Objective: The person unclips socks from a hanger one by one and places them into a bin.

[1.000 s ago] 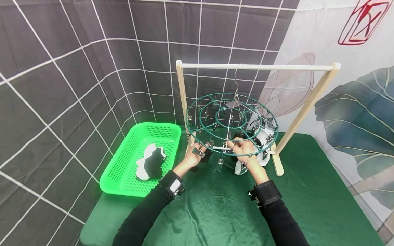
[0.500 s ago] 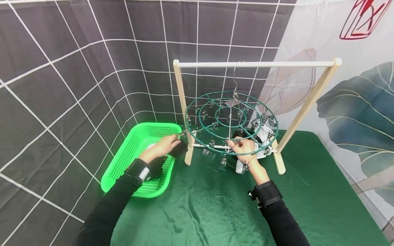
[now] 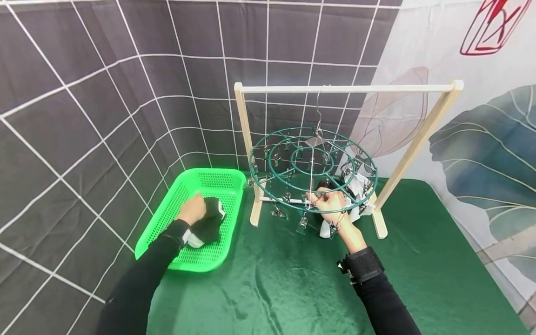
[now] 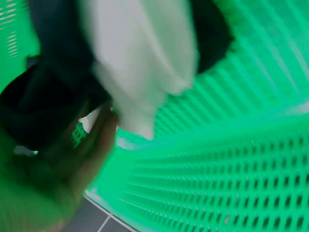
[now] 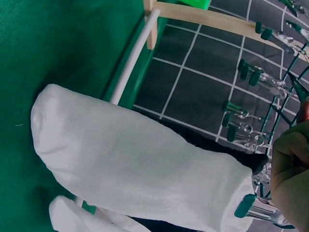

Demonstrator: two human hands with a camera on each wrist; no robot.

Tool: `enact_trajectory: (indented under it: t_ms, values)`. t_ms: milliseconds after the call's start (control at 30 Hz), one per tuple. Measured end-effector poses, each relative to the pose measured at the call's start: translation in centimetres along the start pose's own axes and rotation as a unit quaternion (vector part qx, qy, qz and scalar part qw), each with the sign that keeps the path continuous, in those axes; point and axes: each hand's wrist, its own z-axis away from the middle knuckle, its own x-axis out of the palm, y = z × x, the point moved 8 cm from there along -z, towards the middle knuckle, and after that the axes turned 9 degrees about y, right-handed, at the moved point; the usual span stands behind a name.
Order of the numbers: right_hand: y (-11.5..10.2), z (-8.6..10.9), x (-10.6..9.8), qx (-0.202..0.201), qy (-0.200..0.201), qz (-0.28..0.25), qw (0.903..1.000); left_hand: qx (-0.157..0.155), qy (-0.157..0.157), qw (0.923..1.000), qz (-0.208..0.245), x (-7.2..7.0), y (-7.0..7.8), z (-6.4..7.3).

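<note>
Left hand (image 3: 193, 209): you're hovering by socks (image 3: 208, 228); grip unclear.
Right hand (image 3: 331, 202): you're pinching the green rack (image 3: 315, 141).
Swing risk: perhaps your pinch slipping.

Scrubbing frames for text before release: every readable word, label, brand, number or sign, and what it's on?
No words, brands or numbers readable.
Red seal-like mark on the backdrop: cut off at the top, not legible.
White patch on the left wristband: too small to tell if printed.
White sock, green basket: no text seen.
</note>
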Motion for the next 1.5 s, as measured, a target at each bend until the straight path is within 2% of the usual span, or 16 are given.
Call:
enact_trajectory:
  t_ms: [33,67,167,267,400,567,767,933,1133,1200,1267,1333,1367,1433,1467,1500]
  values:
    - [0.0,0.0,0.0,-0.001,0.003,-0.001,1.0000,-0.030,-0.025,0.9986,-0.035,-0.7,0.4,0.9]
    - [0.1,0.0,-0.1,-0.002,0.005,0.000,1.0000,-0.041,-0.031,0.9972,-0.054,-0.6,0.4,1.3]
    - [0.1,0.1,0.0,-0.003,0.006,0.004,1.0000,-0.045,-0.036,0.9948,-0.083,-0.6,0.8,2.4]
    - [0.0,0.1,0.2,0.001,0.003,0.008,1.0000,-0.050,-0.040,0.9943,-0.085,-0.3,1.1,3.0]
    - [0.2,0.1,0.2,0.014,0.003,0.013,0.9998,-0.051,-0.045,0.9947,-0.078,0.4,1.1,3.1]
    - [0.3,0.1,0.3,0.026,-0.006,0.019,0.9995,-0.037,-0.055,0.9917,-0.110,1.6,0.8,3.1]
    - [0.4,0.1,0.1,0.026,-0.006,0.017,0.9995,-0.055,-0.059,0.9915,-0.102,1.9,0.1,3.1]
    - [0.1,0.1,0.1,-0.001,0.012,0.015,0.9998,-0.068,-0.075,0.9897,-0.100,2.3,-0.9,3.0]
    - [-0.5,0.3,-0.1,-0.044,0.045,0.007,0.9980,-0.049,-0.070,0.9916,-0.096,2.3,-1.2,3.2]
    - [-0.5,0.4,0.0,-0.047,0.046,0.002,0.9978,-0.039,-0.030,0.9948,-0.090,1.6,-1.2,3.1]
    - [-0.5,0.4,0.0,-0.048,0.044,0.000,0.9979,-0.021,0.037,0.9965,-0.072,0.0,-0.4,3.0]
    - [-0.5,0.4,0.1,-0.044,0.040,-0.003,0.9982,0.008,0.116,0.9924,-0.041,-2.1,1.1,2.8]
    - [-0.5,0.4,0.0,-0.042,0.039,-0.003,0.9983,0.031,0.161,0.9861,-0.023,-3.1,2.2,2.6]
    - [-0.6,0.4,0.0,-0.036,0.040,-0.002,0.9985,0.087,0.244,0.9655,0.020,-5.6,5.2,2.7]
    - [-0.6,0.3,0.0,-0.031,0.038,-0.001,0.9988,0.124,0.293,0.9468,0.048,-6.9,6.8,3.0]
    - [-0.6,0.3,0.0,-0.026,0.036,-0.001,0.9990,0.164,0.341,0.9221,0.081,-8.3,8.6,3.7]
